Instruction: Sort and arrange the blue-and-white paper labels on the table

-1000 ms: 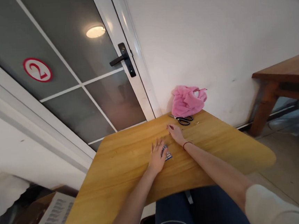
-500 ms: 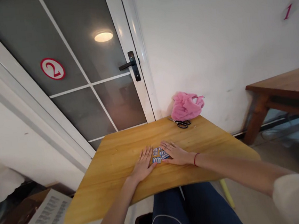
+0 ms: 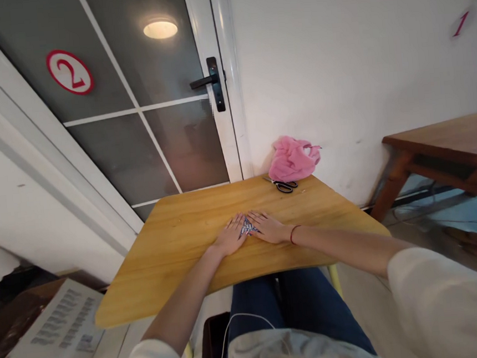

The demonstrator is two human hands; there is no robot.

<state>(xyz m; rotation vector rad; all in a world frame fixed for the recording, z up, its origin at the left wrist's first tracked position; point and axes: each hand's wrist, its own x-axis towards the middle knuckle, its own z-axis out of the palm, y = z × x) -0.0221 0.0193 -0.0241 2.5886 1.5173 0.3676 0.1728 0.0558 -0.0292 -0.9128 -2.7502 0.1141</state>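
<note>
Several small flat blue-and-white pieces point(image 3: 247, 226) lie on the wooden table point(image 3: 175, 223) between my hands. Their exact kind is too small to make out. My left hand point(image 3: 230, 236) rests flat at their left side, fingers stretched forward. From the right, my right hand point(image 3: 268, 228), with a red cord on the wrist, lies flat with its fingers extended against or over the pieces. The fingertips of both hands nearly meet at the top, and the hands partly cover the pieces.
Black-handled scissors point(image 3: 286, 186) lie at the table's far edge, partly under a pink cloth point(image 3: 293, 158). A glazed door point(image 3: 121, 78) stands beyond. On the floor at left is a printed cardboard box point(image 3: 61, 322). A brown wooden table point(image 3: 447, 133) is at the right.
My hands have drawn closer together around the pieces, which are now bunched into a smaller, more covered patch. The camera view has also shifted.
</note>
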